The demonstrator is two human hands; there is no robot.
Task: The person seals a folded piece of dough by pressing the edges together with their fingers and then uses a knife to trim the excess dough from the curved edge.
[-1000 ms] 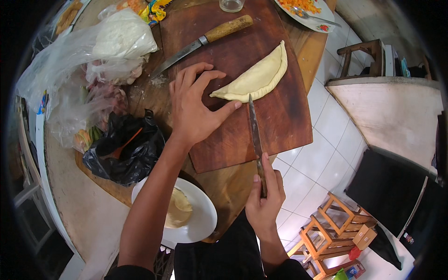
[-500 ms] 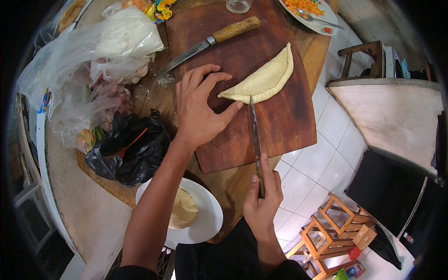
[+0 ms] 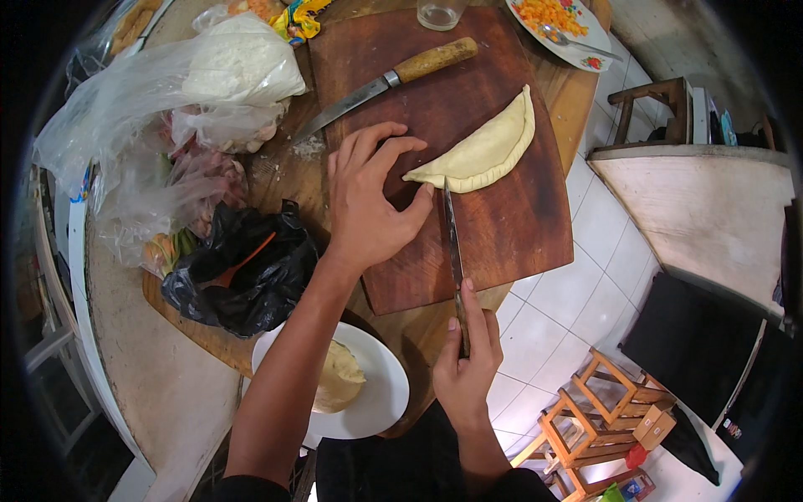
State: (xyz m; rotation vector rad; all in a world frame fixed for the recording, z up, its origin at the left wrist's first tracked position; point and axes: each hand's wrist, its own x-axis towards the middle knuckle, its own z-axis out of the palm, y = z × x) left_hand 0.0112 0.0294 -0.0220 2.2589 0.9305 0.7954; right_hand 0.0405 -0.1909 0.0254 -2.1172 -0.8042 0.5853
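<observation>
A half-moon pastry (image 3: 481, 149) of pale raw dough, with pleats along its curved near edge, lies on the brown wooden cutting board (image 3: 510, 243). My right hand (image 3: 468, 368) is closed around the handle of a thin, dark-bladed knife (image 3: 452, 238). The blade's tip meets the pleated edge close to the pastry's left end. At that same end, my left hand (image 3: 368, 205) curves with thumb and fingers apart; its thumb tip is right by the edge, and I cannot tell whether it presses on the dough.
Another knife (image 3: 435, 60) with a wooden handle lies across the board, behind my left hand. Left are a clear bag of white flour (image 3: 242, 67) and a black plastic bag (image 3: 251, 276). A white plate (image 3: 381, 385) holds a dough lump (image 3: 341, 381). Beyond stand a glass (image 3: 441, 14) and a plate of diced orange filling (image 3: 548, 15).
The knife tip has shifted a little to the left along the pleated edge, nearer my left thumb. The whole view has slid slightly; the pastry stays in place on the board.
</observation>
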